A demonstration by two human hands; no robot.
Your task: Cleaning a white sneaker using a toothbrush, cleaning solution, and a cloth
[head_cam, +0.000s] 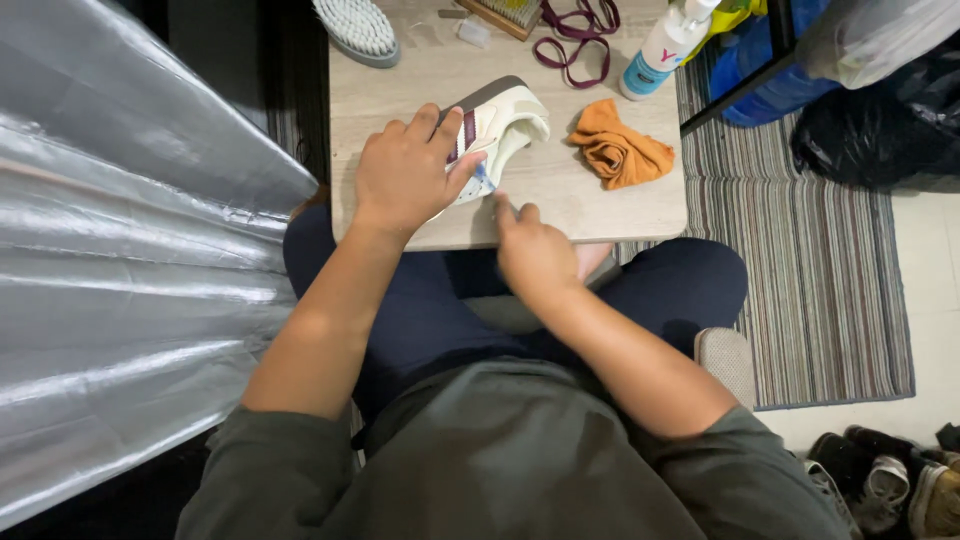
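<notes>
Head view: at far left hangs a grey sheet. A white brush lies at the back left corner of the small table. The left hand grips a cream shoe from above, fingers curled over its side, pressing it to the tabletop near the front edge. Just right of it, the right hand pinches a small blue-tipped tool against the shoe's sole. Further right lie an orange cloth, maroon laces and a white bottle. A striped rug covers the floor.
</notes>
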